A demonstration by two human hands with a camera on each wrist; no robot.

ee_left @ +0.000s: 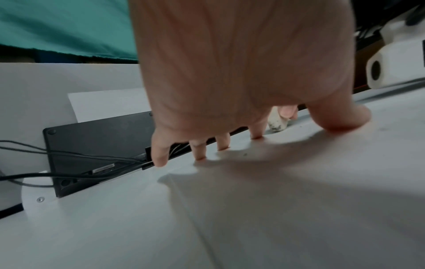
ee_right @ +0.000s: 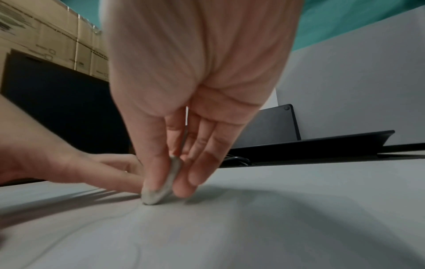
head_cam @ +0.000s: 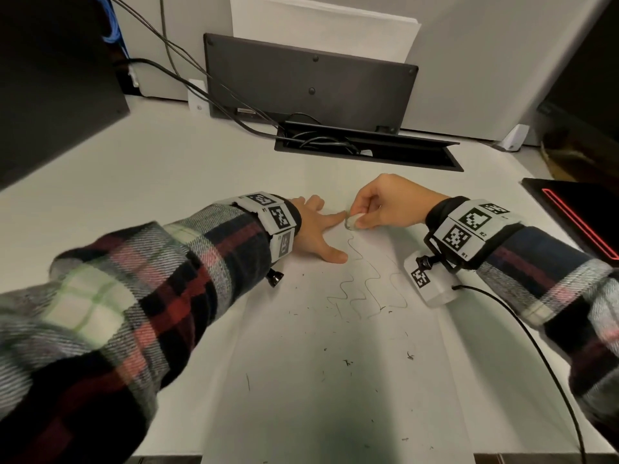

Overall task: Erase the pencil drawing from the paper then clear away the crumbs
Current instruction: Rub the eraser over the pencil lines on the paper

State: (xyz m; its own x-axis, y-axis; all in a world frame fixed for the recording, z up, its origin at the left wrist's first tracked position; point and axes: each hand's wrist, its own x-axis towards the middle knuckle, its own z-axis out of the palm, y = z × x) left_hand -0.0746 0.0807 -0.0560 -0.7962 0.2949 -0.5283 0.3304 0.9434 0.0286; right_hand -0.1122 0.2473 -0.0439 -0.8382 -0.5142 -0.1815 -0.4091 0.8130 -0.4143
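A white sheet of paper (head_cam: 335, 380) lies on the desk with a wavy pencil drawing (head_cam: 365, 289) in its upper half. Dark eraser crumbs (head_cam: 348, 362) are scattered below the lines. My right hand (head_cam: 385, 205) pinches a small worn grey eraser (head_cam: 351, 223) (ee_right: 161, 189) (ee_left: 277, 123) between thumb and fingers, its tip pressed on the paper at the top end of the drawing. My left hand (head_cam: 318, 229) (ee_left: 241, 91) lies flat with straight, spread fingers, pressing the paper's upper left part, its forefinger tip close to the eraser.
A black panel (head_cam: 308, 82) leans on the back wall above an open cable tray (head_cam: 368, 149) with cords. A dark box (head_cam: 50, 78) stands at the left, a black device with a red line (head_cam: 576, 216) at the right. A cable (head_cam: 536, 349) trails from my right wrist.
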